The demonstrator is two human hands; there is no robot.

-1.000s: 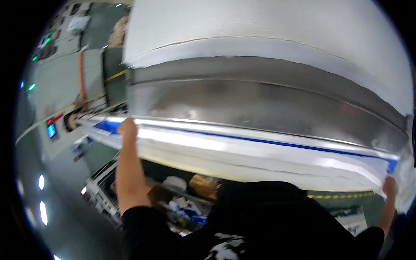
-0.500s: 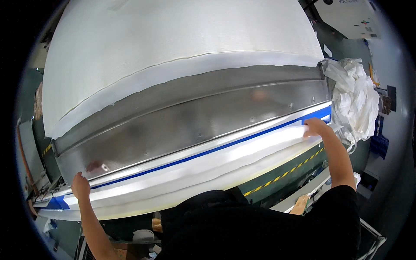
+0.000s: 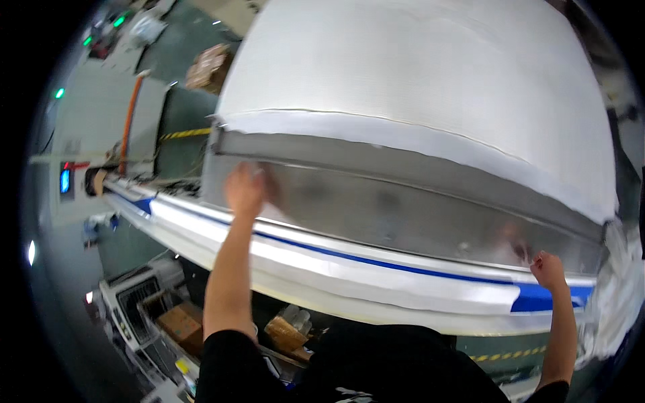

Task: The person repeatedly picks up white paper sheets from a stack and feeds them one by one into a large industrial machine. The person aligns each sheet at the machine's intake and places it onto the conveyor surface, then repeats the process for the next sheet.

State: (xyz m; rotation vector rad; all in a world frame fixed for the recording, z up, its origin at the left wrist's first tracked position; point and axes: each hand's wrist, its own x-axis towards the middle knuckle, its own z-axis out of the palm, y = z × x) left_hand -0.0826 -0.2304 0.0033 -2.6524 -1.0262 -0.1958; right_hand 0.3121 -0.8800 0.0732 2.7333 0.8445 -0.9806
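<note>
A long, shiny grey metal strip (image 3: 376, 201) runs between a broad white sheet (image 3: 416, 74) and a white ledge marked by a blue tape line (image 3: 376, 260). My left hand (image 3: 243, 191) is raised over the left part of the metal, blurred, its fingers curled together with a small pale bit at their tips. Low on the right, my right hand (image 3: 549, 270) is closed in a pinch by the ledge's upper edge. What either hand pinches is too thin or blurred to make out. White film (image 3: 403, 289) lies along the ledge below the blue line.
Crumpled white plastic sheeting (image 3: 618, 295) hangs at the right end. Wider blue patches (image 3: 551, 299) mark the ledge ends. Left of the sheet are a wrapped cardboard box (image 3: 209, 67) and an orange pole (image 3: 131, 121). Boxes (image 3: 181, 322) stand below the ledge's left side.
The view has swung to the left. My right hand has left the film's end and is now at the ledge's upper edge; my left hand has lifted over the metal.
</note>
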